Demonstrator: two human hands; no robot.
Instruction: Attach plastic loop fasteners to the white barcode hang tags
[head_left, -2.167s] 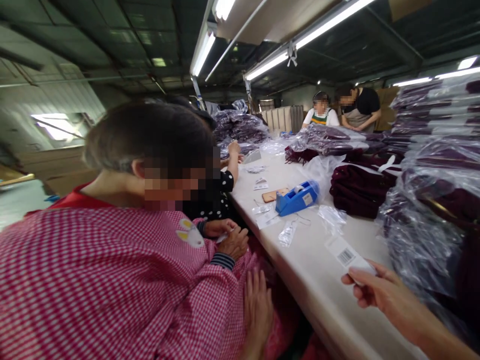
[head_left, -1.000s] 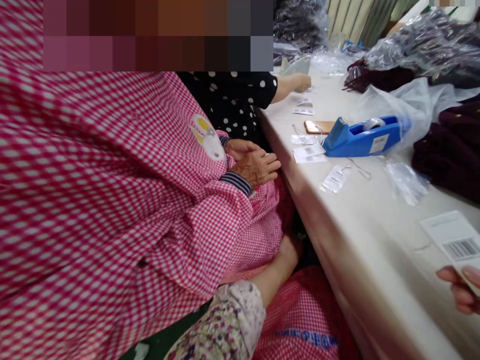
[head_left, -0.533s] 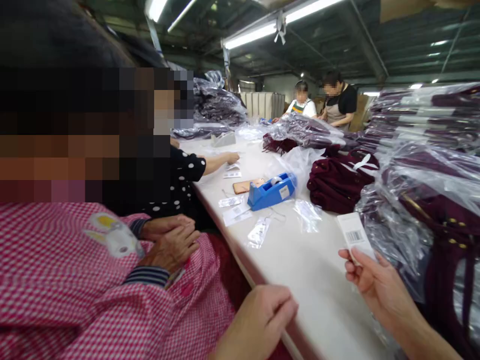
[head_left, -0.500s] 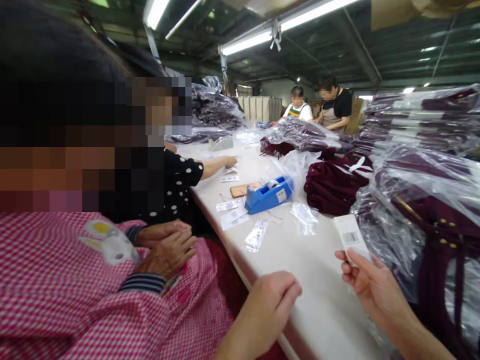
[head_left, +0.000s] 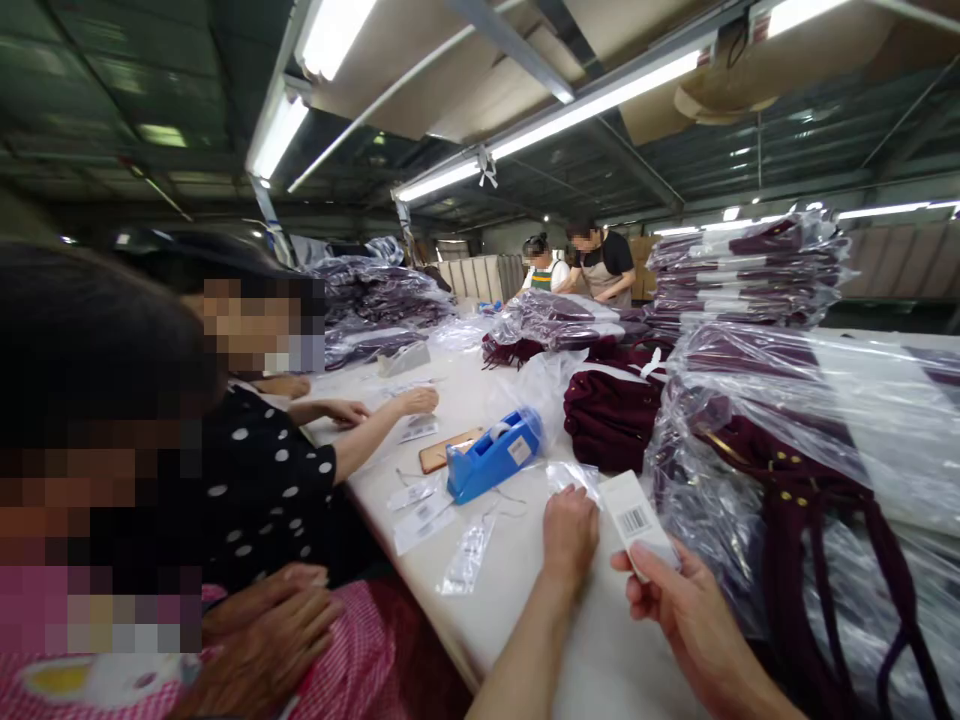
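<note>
My right hand [head_left: 675, 590] pinches a white barcode tag [head_left: 634, 520] between thumb and fingers, its printed side facing me. Over the white tabletop, my left hand [head_left: 570, 535] has curled fingers at the near edge of some clear plastic packets [head_left: 570, 474]. Its fingertips are partly hidden, so whether a packet is between them does not show. Left of that hand lies a clear packet with a white label [head_left: 466, 555]. A blue tape dispenser [head_left: 491, 458] stands just beyond, with more white tags [head_left: 424, 522] beside it.
Bagged maroon garments [head_left: 780, 400] are heaped along the right. A folded maroon piece [head_left: 607, 415] and a phone [head_left: 448, 450] lie farther back. At left sit a person in polka dots [head_left: 262, 480] and one in pink check [head_left: 352, 640]; two people stand behind the table.
My left hand has moved forward from the table's edge to the clear packets. My right hand still holds the tag. The view has shifted right and upward.
</note>
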